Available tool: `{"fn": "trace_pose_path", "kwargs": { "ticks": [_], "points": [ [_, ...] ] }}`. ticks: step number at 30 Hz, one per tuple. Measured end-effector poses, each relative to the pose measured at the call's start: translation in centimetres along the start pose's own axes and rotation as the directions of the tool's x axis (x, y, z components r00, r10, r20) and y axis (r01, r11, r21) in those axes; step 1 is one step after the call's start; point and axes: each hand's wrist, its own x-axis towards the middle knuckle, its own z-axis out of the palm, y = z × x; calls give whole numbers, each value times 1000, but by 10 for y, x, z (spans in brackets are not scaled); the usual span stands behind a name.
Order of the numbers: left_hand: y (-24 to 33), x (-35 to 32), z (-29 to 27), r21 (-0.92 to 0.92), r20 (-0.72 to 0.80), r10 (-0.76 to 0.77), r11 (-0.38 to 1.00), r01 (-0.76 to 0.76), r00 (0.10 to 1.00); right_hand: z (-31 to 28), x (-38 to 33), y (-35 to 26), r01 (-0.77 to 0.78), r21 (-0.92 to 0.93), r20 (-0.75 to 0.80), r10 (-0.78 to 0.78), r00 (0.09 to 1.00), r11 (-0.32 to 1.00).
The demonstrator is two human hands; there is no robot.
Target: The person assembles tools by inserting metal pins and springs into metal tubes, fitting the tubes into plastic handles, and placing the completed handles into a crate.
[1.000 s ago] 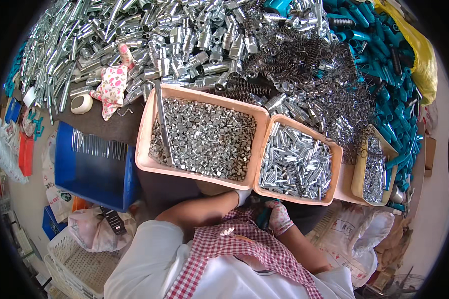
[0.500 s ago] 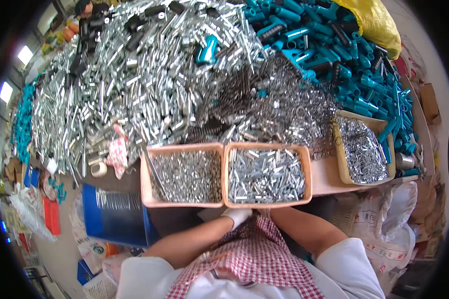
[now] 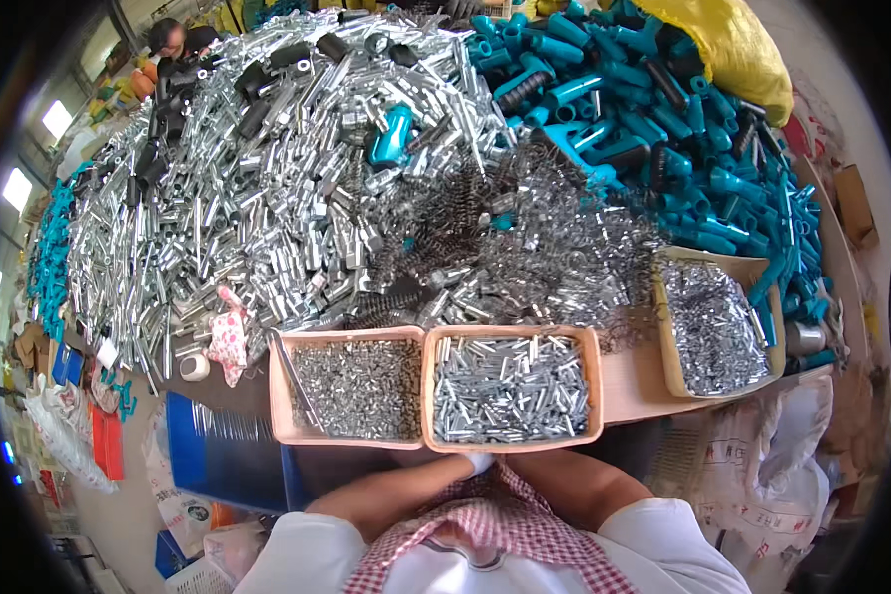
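Head view: heaped metal parts [image 3: 267, 208] cover the table [image 3: 634, 381]; gloved left hand [image 3: 478, 462] grip unclear.

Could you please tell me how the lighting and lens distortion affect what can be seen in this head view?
Head view: daylight is bright and even; glare sparkles off the heap of silver metal tubes; the fisheye bends the two pink plastic trays of small metal parts and blackens the corners; the hands are largely hidden below the trays.
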Motion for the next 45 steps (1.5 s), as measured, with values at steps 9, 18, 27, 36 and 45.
{"fn": "trace_pose_path", "kwargs": {
  "ticks": [9, 18, 27, 36, 45],
  "points": [
    [-50, 31, 64, 32, 48, -78, 997, 77, 996, -32, -4, 35, 10, 199, 62, -23, 998, 980],
    [-19, -59, -15, -927, 374, 53, 28, 373, 926, -167, -148, -15, -231, 253, 88, 216, 972, 939],
    [36, -63, -6, -879, 4, -178, -470, -81, 984, -110, -237, -39, -27, 983, 116, 492, 863, -184],
    [90, -128, -24, -542, -658, 421, 313, -780, 625, -19, -288, 6, -82, 414, 292, 47, 955, -906],
    [150, -154, -21, -572, -521, 234, 618, -539, 821, -59, -293, 5, 567, 13, -449, 502, 739, -824]
  ]
}}
